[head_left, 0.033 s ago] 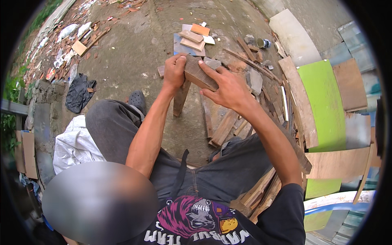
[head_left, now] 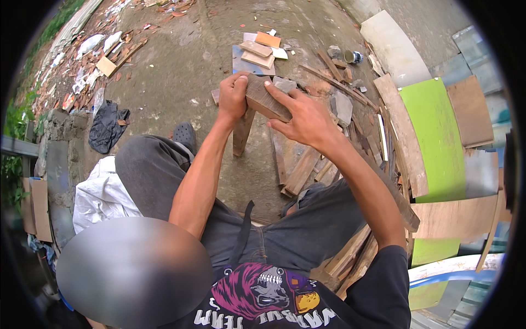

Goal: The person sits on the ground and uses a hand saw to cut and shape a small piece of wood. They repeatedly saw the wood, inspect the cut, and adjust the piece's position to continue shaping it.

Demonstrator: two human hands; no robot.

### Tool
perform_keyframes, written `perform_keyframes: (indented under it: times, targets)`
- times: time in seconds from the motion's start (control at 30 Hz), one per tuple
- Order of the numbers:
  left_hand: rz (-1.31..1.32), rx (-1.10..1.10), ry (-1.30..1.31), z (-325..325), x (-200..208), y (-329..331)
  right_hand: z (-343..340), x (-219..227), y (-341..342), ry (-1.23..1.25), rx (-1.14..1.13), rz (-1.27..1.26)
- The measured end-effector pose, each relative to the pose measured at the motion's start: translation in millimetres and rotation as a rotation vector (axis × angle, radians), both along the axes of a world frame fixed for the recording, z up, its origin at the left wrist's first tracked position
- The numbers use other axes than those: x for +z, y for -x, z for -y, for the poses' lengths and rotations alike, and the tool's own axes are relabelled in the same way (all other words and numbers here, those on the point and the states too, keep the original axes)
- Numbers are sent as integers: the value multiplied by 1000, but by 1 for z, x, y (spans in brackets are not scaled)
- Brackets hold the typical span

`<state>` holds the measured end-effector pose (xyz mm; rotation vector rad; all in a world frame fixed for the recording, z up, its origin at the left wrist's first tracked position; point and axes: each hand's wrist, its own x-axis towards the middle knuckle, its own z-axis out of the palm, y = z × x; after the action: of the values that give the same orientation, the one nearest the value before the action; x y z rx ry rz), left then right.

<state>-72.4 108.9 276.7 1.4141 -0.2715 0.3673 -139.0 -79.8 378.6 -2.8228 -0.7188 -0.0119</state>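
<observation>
Both of my hands hold one brown wooden block (head_left: 267,100) out in front of me, above the concrete ground. My left hand (head_left: 233,98) is wrapped around its left end. Over its right end lies my right hand (head_left: 304,118), fingers spread on the top face. A narrower piece of wood (head_left: 243,131) runs down from under the block toward the ground; whether the two are joined I cannot tell. I am seated, with my grey-trousered knees on either side.
Loose planks and offcuts (head_left: 298,170) lie piled to my right, beside a bright green board (head_left: 433,137) and plywood sheets (head_left: 455,216). Ahead is a small stack of wood pieces (head_left: 257,52) and a tin can (head_left: 353,56). At left lie a black cloth (head_left: 107,126) and a white sack (head_left: 101,194).
</observation>
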Motion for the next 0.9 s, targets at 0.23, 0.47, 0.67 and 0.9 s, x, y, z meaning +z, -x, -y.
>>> perform_keyframes:
  times: [0.23,0.47,0.67,0.9]
  targets:
    - [-5,17,-104,-4,5,5,-1,1,2,-39,4,-17]
    - [-17,61,-134,-2,7,2,-4,8,4,67,-43,13]
    - [71,84,-152,-5,8,0,1,-3,56,302,-217,306]
    - [7,82,-87,-8,-2,-6,33,-3,58,321,-162,217]
